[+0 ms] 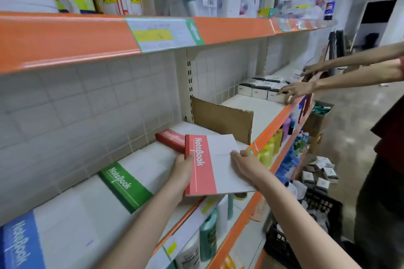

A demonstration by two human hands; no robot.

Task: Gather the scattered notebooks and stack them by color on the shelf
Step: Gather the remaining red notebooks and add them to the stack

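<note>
A red-and-white notebook (209, 166) is held flat over the shelf's front edge (265, 132). My left hand (182, 172) grips its red spine side, and my right hand (246, 162) rests on its white cover at the right. Just behind it a stack of red notebooks (169, 138) lies on the shelf. To the left lie a green notebook stack (124, 185) and a blue notebook stack (19, 244).
A cardboard divider (223, 120) stands to the right of the red stack. Another person's hands (297, 89) reach among small boxes (258, 88) farther right. Bottles fill the lower shelf (209, 233). A black crate (306, 220) sits on the floor.
</note>
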